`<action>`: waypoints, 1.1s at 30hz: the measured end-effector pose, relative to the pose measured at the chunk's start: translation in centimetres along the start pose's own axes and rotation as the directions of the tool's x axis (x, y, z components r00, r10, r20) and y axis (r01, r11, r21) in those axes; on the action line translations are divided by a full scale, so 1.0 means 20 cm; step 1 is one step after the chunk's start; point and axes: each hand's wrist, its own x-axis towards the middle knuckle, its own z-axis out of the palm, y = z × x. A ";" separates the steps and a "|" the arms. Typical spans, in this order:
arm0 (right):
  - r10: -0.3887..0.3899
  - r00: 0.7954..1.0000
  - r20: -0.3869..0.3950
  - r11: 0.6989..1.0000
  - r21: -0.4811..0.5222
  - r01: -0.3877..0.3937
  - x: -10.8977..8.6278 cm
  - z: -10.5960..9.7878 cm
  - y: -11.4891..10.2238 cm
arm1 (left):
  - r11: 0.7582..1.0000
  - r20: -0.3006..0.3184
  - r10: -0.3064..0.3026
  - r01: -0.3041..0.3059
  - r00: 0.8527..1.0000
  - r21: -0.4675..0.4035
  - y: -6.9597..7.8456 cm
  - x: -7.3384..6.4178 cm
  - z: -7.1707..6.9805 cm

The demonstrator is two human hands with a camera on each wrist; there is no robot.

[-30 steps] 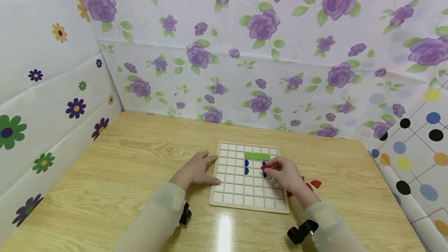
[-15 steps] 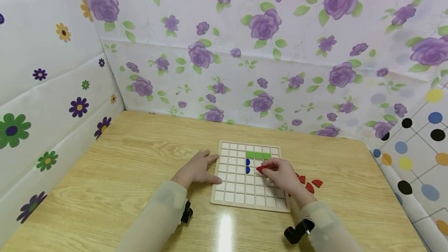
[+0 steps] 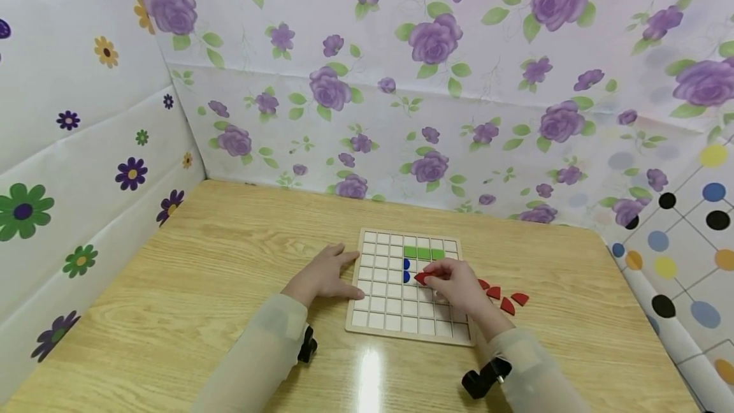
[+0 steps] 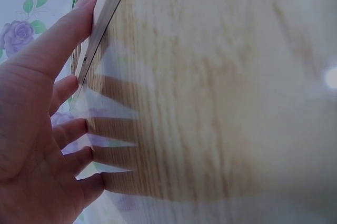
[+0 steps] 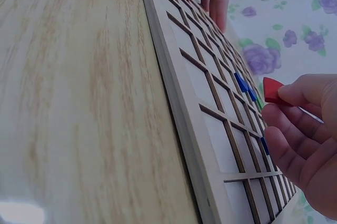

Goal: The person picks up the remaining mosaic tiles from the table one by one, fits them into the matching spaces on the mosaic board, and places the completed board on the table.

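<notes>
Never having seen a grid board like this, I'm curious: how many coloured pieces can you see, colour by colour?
Green pieces: 3
Blue pieces: 3, one partly hidden and seen only in the right wrist view
Red pieces: 5, one pinched in the right hand
Total: 11 in sight; others may be hidden

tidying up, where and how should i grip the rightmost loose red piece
Probably pinch the rightmost red piece between its curved edge and opposite corner, from above and the right: the wedge lies flat, with the other loose red pieces to its left.
</notes>
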 end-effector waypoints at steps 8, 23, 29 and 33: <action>-0.017 1.000 0.016 1.000 -0.010 0.017 0.01 0.02 0.00 | 1.000 -0.001 0.002 -0.002 1.000 0.001 0.00 0.00 0.00; -0.037 0.999 0.035 0.998 -0.054 0.039 0.02 0.07 -0.03 | 1.000 0.009 -0.019 0.019 1.000 -0.010 0.02 -0.01 -0.02; -0.052 0.998 0.037 0.995 -0.078 0.055 0.01 0.09 -0.04 | 1.000 0.013 -0.020 0.020 1.000 -0.011 0.03 -0.02 -0.02; -0.071 0.997 0.033 0.992 -0.103 0.075 0.01 0.10 -0.05 | 1.000 0.016 -0.021 0.021 1.000 -0.006 0.04 -0.02 -0.03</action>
